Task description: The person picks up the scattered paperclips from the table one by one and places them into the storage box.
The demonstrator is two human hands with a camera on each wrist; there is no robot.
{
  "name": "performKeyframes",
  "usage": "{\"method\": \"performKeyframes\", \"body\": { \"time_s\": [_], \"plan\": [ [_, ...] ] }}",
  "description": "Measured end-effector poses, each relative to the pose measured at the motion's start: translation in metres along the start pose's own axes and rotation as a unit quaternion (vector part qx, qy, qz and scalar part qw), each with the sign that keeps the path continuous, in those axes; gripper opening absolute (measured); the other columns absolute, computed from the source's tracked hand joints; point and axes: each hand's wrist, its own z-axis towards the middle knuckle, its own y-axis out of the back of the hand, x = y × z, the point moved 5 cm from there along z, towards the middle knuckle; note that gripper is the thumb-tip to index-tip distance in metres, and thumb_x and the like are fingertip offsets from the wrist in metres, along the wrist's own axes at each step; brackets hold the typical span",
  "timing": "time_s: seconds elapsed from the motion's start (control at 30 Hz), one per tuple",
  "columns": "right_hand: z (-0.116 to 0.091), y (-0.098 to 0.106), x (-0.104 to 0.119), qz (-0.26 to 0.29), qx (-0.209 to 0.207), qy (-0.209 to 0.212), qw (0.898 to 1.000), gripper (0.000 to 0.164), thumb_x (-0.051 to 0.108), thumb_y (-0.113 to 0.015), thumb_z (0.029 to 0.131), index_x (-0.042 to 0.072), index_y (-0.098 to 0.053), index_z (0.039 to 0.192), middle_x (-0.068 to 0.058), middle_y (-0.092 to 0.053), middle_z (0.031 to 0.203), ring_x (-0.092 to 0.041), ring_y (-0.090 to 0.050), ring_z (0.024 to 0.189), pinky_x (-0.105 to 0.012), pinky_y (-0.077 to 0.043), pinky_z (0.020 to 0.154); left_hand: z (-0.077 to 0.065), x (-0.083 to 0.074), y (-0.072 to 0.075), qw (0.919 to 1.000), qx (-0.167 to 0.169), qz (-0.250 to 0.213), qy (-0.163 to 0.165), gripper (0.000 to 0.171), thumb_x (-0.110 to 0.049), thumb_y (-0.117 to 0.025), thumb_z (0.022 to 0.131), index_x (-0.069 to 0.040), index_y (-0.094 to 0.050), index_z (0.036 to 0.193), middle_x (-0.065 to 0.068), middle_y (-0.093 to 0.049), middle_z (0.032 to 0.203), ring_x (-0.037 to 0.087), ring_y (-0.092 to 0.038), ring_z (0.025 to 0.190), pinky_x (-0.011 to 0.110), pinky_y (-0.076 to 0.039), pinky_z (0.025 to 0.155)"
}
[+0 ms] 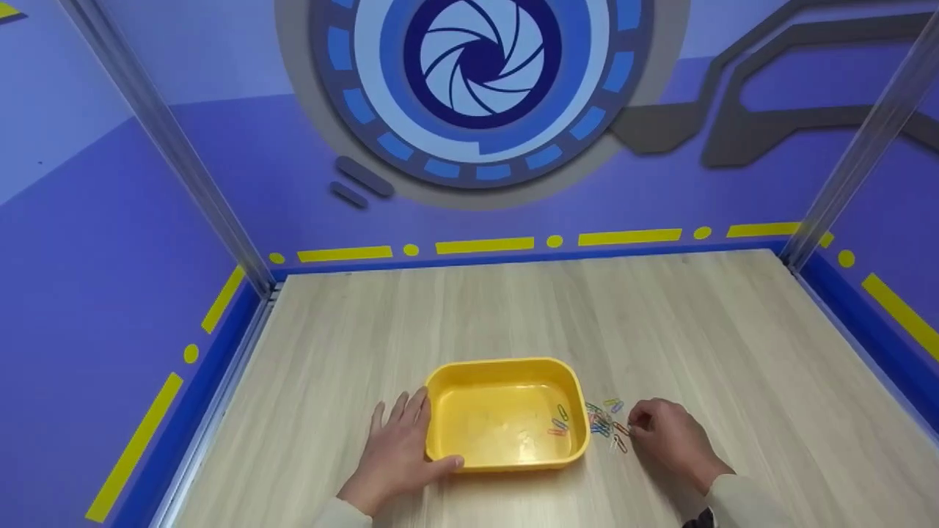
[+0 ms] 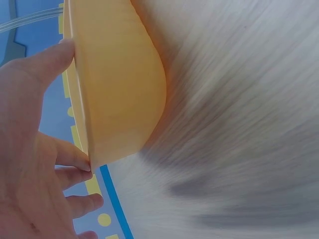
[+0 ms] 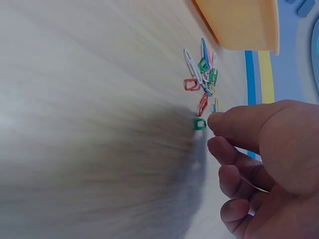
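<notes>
A shallow yellow plastic bin (image 1: 506,466) stands on the wooden table, with several coloured paper clips (image 1: 560,423) inside its right end. My left hand (image 1: 400,451) spreads around the bin's near left corner; thumb and index finger touch the rim while the other fingers extend past it. Right of the bin lies a small pile of coloured paper clips (image 3: 207,74). Beside that pile my right hand (image 1: 671,438) has its thumb and index finger drawn together. A green paper clip (image 3: 199,123) is right at those fingertips; whether they pinch it is unclear.
The light wooden tabletop (image 1: 513,315) carries the bin and clips. Purple-blue panels (image 1: 242,169) with yellow dashes stand behind and at both sides, joined by metal posts (image 1: 176,154) at the back corners.
</notes>
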Motion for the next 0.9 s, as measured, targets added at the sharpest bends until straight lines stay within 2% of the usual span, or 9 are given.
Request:
{"method": "performKeyframes", "body": {
  "time_s": [0.67,0.9],
  "plan": [
    [0.0024,-0.0032,-0.0005,0.002,0.018,0.000,1.000,0.012,0.001,-0.066,0.081,0.012,-0.070,0.085,0.000,-0.062,0.079,-0.015,-0.051,0.073,-0.031,-0.045,0.065,0.0013,-0.0009,-0.0016,0.9999,0.006,-0.002,0.012,0.109,-0.074,-0.060,0.075,-0.007,-0.024,0.153,0.010,-0.026,0.159,0.038,-0.023,0.146,0.065,-0.008,0.116],
    [0.0024,-0.0020,0.0030,0.018,0.016,0.010,1.000,0.007,0.004,-0.067,0.082,0.011,-0.069,0.083,0.002,-0.061,0.077,-0.014,-0.051,0.073,-0.028,-0.042,0.064,0.0004,0.0000,-0.0032,0.9999,0.005,0.003,0.013,0.109,-0.073,-0.061,0.076,-0.005,-0.025,0.153,0.011,-0.027,0.159,0.039,-0.024,0.146,0.064,-0.008,0.116]
  ]
}}
